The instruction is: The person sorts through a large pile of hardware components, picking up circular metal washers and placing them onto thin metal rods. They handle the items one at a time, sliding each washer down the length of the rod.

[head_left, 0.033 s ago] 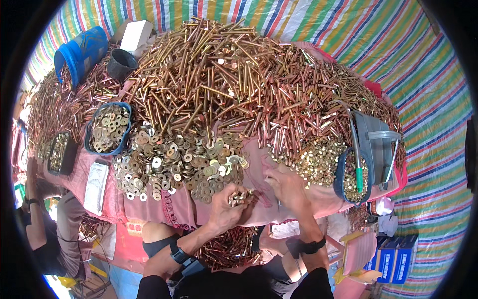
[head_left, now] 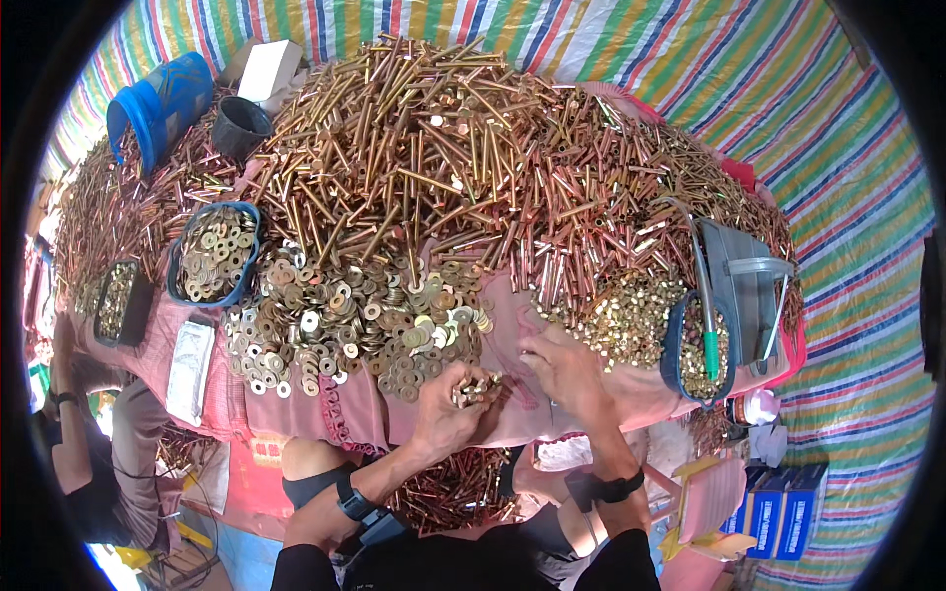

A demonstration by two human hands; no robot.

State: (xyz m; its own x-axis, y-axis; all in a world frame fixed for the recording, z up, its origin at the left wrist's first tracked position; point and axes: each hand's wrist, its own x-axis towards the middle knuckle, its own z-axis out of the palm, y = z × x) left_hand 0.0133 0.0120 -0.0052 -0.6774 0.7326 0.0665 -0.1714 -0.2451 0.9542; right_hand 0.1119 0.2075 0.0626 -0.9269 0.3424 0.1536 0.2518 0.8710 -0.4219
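My left hand is closed around a small bundle of bolts, whose brassy ends stick out of the fist at the near edge of the cloth. Just beyond it spreads a heap of flat washers. Over bare pink cloth, my right hand is held a little apart from the left, its fingers curled and pinched together. Whatever sits between those fingertips is hidden. A pile of small nuts lies right beside this hand. Behind both hands rises a large mound of long copper-coloured bolts.
At right stand a blue-rimmed tub of nuts and a grey tray with a green-handled tool. At left are a blue tub of washers, a dark box, a silvery packet and a blue bucket. Another person sits far left.
My right hand has shifted very slightly to the left. Nothing else has visibly changed.
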